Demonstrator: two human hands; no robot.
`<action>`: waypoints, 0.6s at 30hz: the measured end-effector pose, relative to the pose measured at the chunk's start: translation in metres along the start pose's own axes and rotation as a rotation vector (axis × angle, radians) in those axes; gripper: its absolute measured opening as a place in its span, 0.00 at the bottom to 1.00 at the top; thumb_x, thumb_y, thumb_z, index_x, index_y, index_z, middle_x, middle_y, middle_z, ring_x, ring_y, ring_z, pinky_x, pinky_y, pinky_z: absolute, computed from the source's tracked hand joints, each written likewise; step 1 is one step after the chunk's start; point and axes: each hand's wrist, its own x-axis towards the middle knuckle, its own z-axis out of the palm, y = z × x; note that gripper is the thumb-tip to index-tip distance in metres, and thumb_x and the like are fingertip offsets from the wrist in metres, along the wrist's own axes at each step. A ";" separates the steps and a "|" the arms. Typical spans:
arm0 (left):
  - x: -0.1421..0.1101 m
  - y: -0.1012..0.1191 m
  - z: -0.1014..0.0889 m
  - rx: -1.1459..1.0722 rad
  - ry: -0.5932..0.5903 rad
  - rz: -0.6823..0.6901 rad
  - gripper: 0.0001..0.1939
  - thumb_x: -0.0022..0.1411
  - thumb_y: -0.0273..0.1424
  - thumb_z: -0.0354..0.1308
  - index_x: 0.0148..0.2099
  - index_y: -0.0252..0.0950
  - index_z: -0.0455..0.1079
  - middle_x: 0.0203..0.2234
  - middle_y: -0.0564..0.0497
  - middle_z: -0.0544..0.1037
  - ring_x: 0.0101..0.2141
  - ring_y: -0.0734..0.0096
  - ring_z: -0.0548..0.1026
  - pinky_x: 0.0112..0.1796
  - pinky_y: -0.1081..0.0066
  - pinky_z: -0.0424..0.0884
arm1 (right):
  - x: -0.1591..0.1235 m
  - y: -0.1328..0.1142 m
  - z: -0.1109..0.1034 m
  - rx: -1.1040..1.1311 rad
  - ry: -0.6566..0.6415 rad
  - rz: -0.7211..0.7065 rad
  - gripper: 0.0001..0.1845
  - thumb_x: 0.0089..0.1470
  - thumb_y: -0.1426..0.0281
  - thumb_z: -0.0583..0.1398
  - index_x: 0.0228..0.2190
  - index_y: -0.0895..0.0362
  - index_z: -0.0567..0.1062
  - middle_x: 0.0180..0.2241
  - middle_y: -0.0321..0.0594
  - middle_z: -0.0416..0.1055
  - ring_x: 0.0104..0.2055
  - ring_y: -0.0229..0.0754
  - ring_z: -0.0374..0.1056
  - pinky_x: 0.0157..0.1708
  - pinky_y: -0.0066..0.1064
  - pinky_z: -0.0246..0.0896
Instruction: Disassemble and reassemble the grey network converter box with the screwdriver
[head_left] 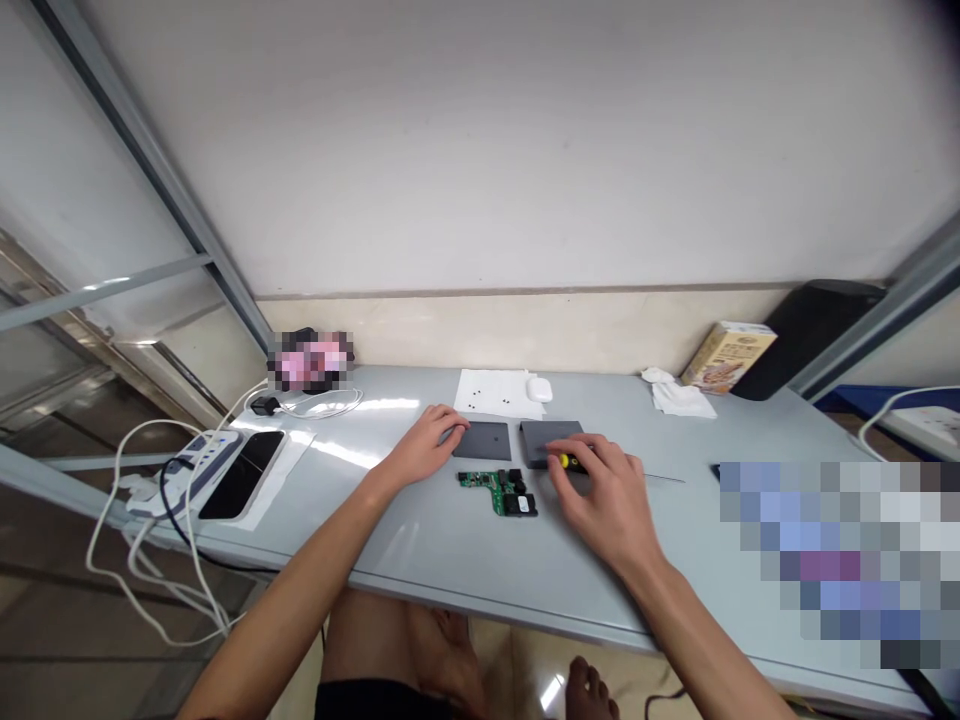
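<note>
My left hand (426, 446) is at the left edge of a flat dark grey panel (487, 441), its curled fingers closed on that edge. My right hand (606, 490) closes around a screwdriver (573, 463) with a yellow and black handle; its thin shaft points right, low over the table. Just behind the right fingers lies a dark grey casing (544, 437), partly hidden by them. Between the hands and nearer to me rests a green circuit board (499, 488) with black components.
Tiny dark screws lie on white paper (491, 392) beside a white earbud case (538, 389). Tissue (679, 393), a yellow box (727, 357) and a black cylinder (806, 335) stand back right. At left are a phone (244, 474), a power strip (191, 470) and cables.
</note>
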 end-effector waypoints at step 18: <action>0.001 0.003 0.000 0.123 0.035 -0.068 0.18 0.80 0.38 0.42 0.56 0.44 0.72 0.49 0.47 0.76 0.53 0.58 0.71 0.58 0.53 0.60 | -0.001 -0.017 -0.011 0.146 -0.442 -0.245 0.13 0.65 0.60 0.62 0.49 0.49 0.76 0.52 0.44 0.75 0.50 0.50 0.69 0.49 0.45 0.62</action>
